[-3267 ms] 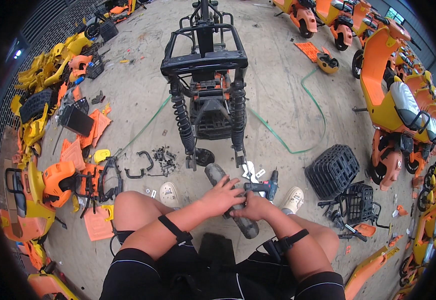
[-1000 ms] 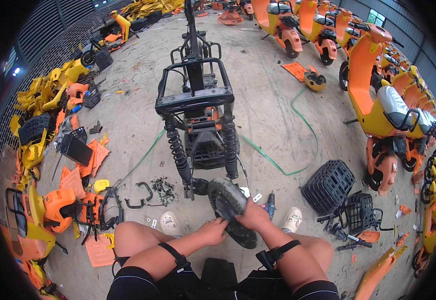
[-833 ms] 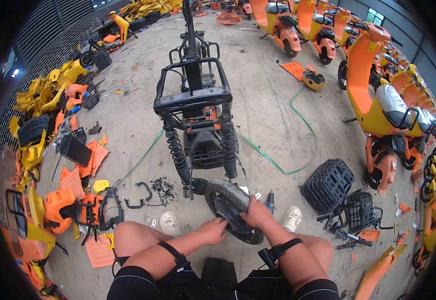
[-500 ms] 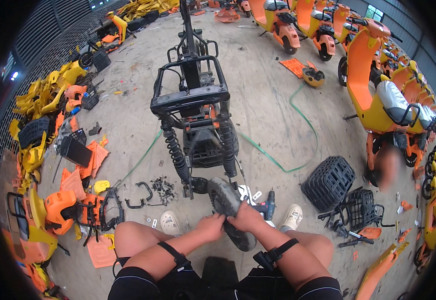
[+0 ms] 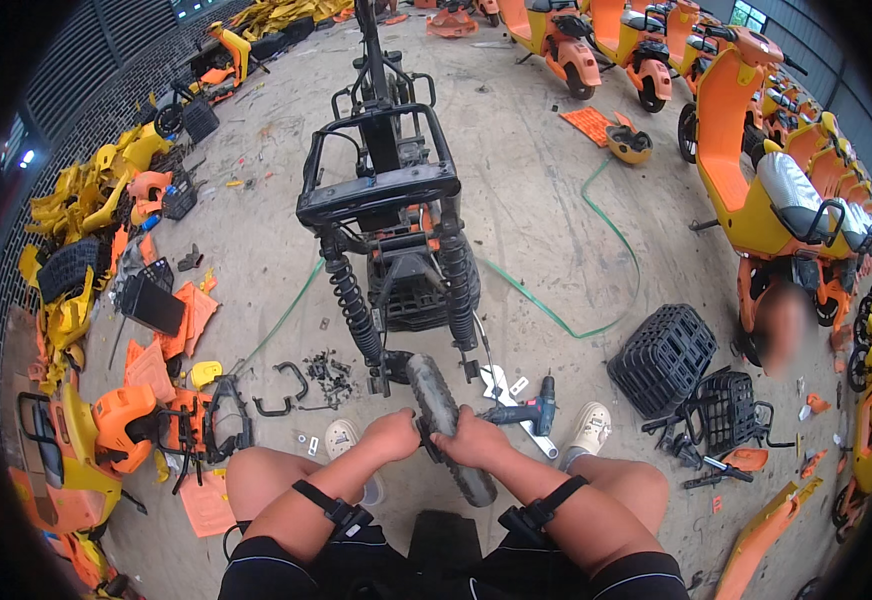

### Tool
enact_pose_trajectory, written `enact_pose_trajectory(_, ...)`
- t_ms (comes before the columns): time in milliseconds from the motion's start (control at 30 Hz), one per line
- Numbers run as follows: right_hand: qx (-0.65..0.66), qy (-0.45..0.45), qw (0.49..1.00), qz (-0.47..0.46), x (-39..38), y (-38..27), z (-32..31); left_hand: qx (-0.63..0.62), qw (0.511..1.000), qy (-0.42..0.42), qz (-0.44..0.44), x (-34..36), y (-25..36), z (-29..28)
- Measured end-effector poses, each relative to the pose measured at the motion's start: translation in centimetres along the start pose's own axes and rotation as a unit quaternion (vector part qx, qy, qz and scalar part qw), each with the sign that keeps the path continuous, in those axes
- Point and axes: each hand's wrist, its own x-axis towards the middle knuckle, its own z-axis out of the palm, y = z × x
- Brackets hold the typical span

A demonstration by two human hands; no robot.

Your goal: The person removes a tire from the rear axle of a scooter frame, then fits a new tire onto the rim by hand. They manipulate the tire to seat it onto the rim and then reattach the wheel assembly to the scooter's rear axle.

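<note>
Between my knees stands a black scooter wheel point(image 5: 434, 392), tilted slightly, its tyre dusty. My left hand point(image 5: 390, 436) is closed at the wheel's hub side; its fingertips are partly hidden. My right hand point(image 5: 472, 440) grips the tyre from the other side. Just beyond the wheel is a stripped black scooter frame point(image 5: 380, 196) with two coil shock absorbers point(image 5: 354, 310) hanging toward me. A cordless drill point(image 5: 526, 410) lies on the floor right of the wheel, across a flat silver metal piece point(image 5: 536, 436).
Loose bolts and small parts point(image 5: 328, 380) lie left of the frame, near orange and yellow panels point(image 5: 124, 425). Black baskets point(image 5: 662, 360) sit at the right, before a parked scooter point(image 5: 756, 200). A green strap point(image 5: 616, 230) trails across the floor. Yellow panels point(image 5: 81, 210) are heaped at far left.
The wheel has turned more upright and moved slightly left, baring more of the drill. My left hand has shifted left from the tyre to the hub side; my right hand still grips the tyre.
</note>
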Motion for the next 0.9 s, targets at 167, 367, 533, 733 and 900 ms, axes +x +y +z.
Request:
enact_pose_trajectory(167,0.132,0.038,0.990,-0.013,1.6,2.1,2.2,-0.360,0.932,-0.023,0.020,2.8,-1.2,3.2)
enact_pose_trajectory(367,0.240,0.083,0.967,-0.013,1.8,3.2,2.7,-0.616,0.779,-0.049,-0.106,-0.2,4.3,3.3)
enact_pose_trajectory(533,0.282,0.093,0.955,-0.006,2.7,4.0,3.9,-0.656,0.746,-0.044,-0.103,0.1,5.5,3.6)
enact_pose_trajectory(733,0.256,0.138,0.957,-0.008,0.6,1.6,2.9,-0.650,0.746,0.002,-0.144,-1.6,7.5,1.1)
enact_pose_trajectory(900,0.231,0.170,0.958,-0.011,0.1,0.9,1.0,-0.662,0.742,-0.011,-0.103,-0.8,7.5,0.2)
